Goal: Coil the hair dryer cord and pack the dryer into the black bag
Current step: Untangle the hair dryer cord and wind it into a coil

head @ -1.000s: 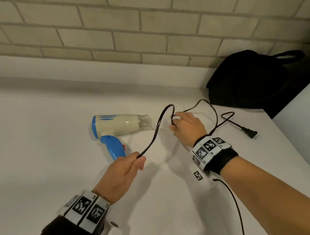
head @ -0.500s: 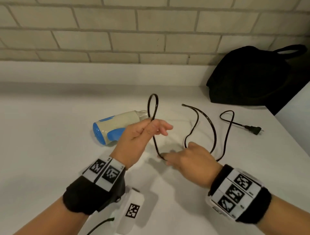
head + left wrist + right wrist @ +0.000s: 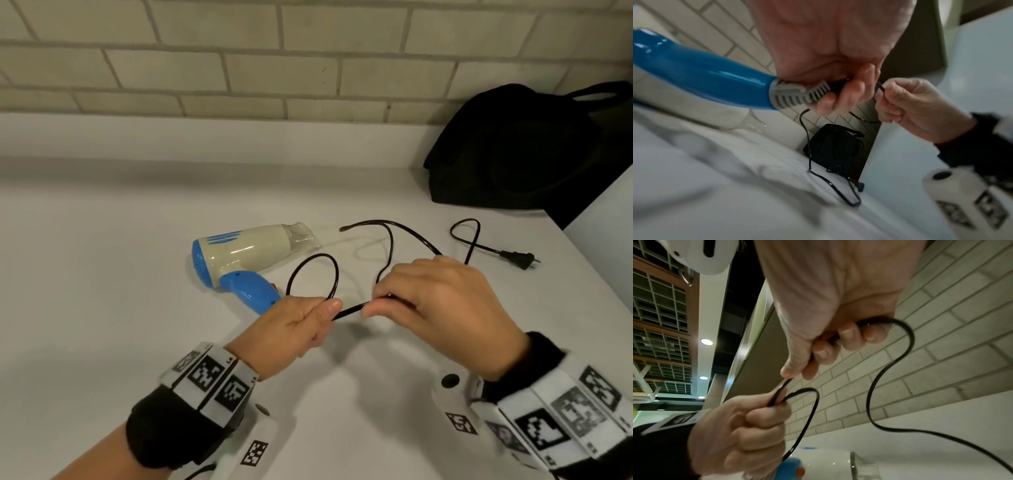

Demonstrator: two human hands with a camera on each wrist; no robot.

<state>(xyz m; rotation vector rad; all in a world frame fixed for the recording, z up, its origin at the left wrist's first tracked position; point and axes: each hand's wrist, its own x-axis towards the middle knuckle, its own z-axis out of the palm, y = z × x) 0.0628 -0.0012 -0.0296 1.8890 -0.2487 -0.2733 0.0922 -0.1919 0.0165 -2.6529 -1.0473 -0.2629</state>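
The cream and blue hair dryer [image 3: 246, 251] lies on its side on the white counter [image 3: 102, 274], nozzle to the right. Its black cord [image 3: 394, 246] snakes right to the plug [image 3: 517, 258]. My left hand [image 3: 329, 310] grips a small loop of the cord [image 3: 313, 270] just past the blue handle [image 3: 246, 291]; in the left wrist view its fingers [image 3: 840, 99] curl round cord beside the grey strain relief [image 3: 797, 95]. A short way to the right, my right hand [image 3: 373, 308] pinches the same cord [image 3: 890, 369]. The black bag [image 3: 513, 147] sits at the back right.
A brick wall [image 3: 308, 68] with a white ledge runs along the back of the counter. A dark gap and a white surface [image 3: 603, 240] lie at the right, beyond the counter edge. Bare counter stretches to the left and in front of my hands.
My left hand came down from its raised position with the loop. My right hand rose to meet it, carrying cord. The dryer rolled back, handle towards me.
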